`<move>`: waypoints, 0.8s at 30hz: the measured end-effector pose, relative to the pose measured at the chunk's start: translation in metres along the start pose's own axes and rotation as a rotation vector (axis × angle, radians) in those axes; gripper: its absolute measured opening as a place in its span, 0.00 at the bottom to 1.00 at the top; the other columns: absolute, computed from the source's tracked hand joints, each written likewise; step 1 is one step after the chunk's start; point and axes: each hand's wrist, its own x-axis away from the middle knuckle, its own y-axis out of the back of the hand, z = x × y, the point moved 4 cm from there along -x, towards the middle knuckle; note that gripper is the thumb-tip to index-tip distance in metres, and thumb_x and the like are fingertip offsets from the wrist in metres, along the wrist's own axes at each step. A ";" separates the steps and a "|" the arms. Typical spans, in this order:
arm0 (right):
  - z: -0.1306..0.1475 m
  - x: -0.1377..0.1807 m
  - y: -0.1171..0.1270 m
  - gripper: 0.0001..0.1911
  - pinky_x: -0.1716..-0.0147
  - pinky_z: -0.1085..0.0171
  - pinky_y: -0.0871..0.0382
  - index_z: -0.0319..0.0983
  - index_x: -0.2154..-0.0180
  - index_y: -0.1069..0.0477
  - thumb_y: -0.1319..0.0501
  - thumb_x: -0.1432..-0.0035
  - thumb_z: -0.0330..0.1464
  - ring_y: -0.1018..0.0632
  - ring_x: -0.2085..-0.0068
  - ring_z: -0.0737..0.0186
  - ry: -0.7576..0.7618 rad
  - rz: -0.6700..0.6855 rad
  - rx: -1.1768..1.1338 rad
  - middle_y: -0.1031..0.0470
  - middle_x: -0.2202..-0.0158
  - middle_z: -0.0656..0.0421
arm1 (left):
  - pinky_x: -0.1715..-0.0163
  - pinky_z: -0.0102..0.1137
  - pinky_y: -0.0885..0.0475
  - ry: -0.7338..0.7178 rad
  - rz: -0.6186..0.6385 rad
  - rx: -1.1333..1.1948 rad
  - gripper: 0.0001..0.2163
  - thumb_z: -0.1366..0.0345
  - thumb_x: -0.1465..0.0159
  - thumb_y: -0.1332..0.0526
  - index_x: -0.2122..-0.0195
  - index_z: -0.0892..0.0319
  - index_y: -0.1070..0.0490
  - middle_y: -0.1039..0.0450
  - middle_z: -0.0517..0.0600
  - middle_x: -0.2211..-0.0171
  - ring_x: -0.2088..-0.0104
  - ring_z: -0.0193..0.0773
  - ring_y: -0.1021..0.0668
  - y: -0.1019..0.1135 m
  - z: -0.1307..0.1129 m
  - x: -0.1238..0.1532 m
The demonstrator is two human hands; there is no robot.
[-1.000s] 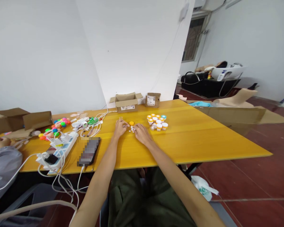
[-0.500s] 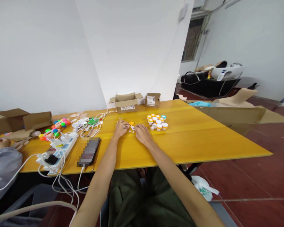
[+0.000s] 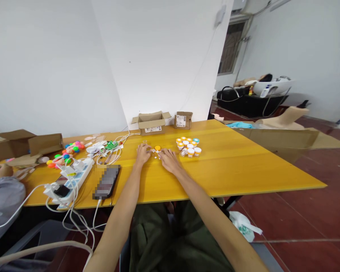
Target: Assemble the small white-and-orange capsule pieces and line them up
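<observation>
**Left hand (image 3: pixel 143 154) and right hand (image 3: pixel 170 160) close over small white pieces (image 3: pixel 155 157), fingertips hard to read**

On the tabletop (image 3: pixel 229 162), white pieces between the two hands, a few lying loose, others partly covered by fingers. Too small to name by shape. Just beyond, near both hands, an orange lid (image 3: pixel 158 148); cannot tell whether loose or on a jar.

Left grip: fingers bent and pointing inward, right beside the pieces; cannot tell whether pinching one or merely touching. Right grip: fingers curled, tips at the opposite side of the pieces, knuckles hiding the undersides; again, cannot tell whether holding anything. Behind the left fingers, a clear cup (image 3: pixel 145 142), faint against the wood and partly hidden.

To the right of the right hand, well apart from the fingers, a tight cluster of small jars (image 3: pixel 189 146) with orange, white and blue lids, front ones overlapping those behind. Farther back, an open cardboard box (image 3: pixel 151 128), inside mostly hidden by the front wall, and a smaller box (image 3: pixel 183 120) with a label too small to read.

On the left, a phone (image 3: pixel 107 182) with screen pixelated. At the left edge, another person's sleeve (image 3: pixel 7 194), cut off by the frame.
</observation>
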 end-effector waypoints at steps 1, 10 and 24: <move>0.000 0.000 0.000 0.17 0.52 0.58 0.38 0.44 0.51 0.26 0.51 0.32 0.28 0.30 0.49 0.54 -0.002 0.004 0.004 0.29 0.45 0.52 | 0.48 0.42 0.31 -0.001 -0.022 0.006 0.08 0.72 0.43 0.35 0.64 0.52 0.21 0.26 0.52 0.58 0.52 0.46 0.26 0.000 0.002 -0.001; 0.000 0.001 0.002 0.19 0.50 0.56 0.38 0.44 0.48 0.28 0.53 0.32 0.29 0.31 0.47 0.53 -0.006 0.017 -0.032 0.31 0.41 0.51 | 0.48 0.40 0.28 0.051 -0.096 0.104 0.07 0.73 0.44 0.37 0.66 0.55 0.23 0.27 0.50 0.62 0.56 0.42 0.23 0.005 0.008 -0.001; 0.001 -0.001 -0.001 0.21 0.45 0.53 0.38 0.45 0.41 0.31 0.53 0.30 0.32 0.33 0.41 0.53 -0.019 0.073 -0.081 0.34 0.36 0.55 | 0.44 0.43 0.31 0.107 -0.126 0.023 0.12 0.72 0.42 0.39 0.58 0.55 0.26 0.29 0.55 0.54 0.51 0.47 0.25 0.009 0.015 0.000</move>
